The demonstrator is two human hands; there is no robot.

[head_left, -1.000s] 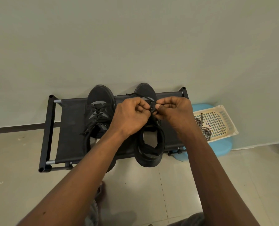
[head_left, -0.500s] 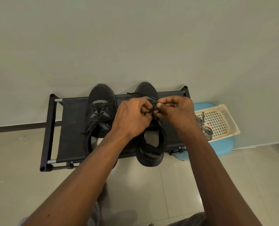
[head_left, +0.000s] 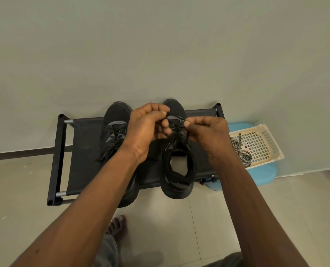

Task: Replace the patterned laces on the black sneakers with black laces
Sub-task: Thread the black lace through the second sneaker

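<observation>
Two black sneakers stand on a low black rack [head_left: 83, 157], toes to the wall. The left sneaker [head_left: 116, 122] carries a black lace with loose ends hanging over its side. Over the right sneaker [head_left: 177, 170] both my hands work a black lace [head_left: 176, 130]. My left hand [head_left: 146, 126] has its fingers curled round one strand above the eyelets. My right hand [head_left: 208, 132] pinches the other strand between thumb and forefinger. The patterned black-and-white laces [head_left: 241, 151] lie in a cream basket to the right.
The cream plastic basket [head_left: 264, 143] sits on a light blue stool [head_left: 262, 172] right of the rack. A grey wall stands directly behind the rack. Pale floor tiles spread in front, with my sandalled foot [head_left: 116, 226] below the rack.
My hands have drawn apart from their tight meeting over the right sneaker. The left hand rose toward the toe, and the right hand shifted right, pulling the lace strands out.
</observation>
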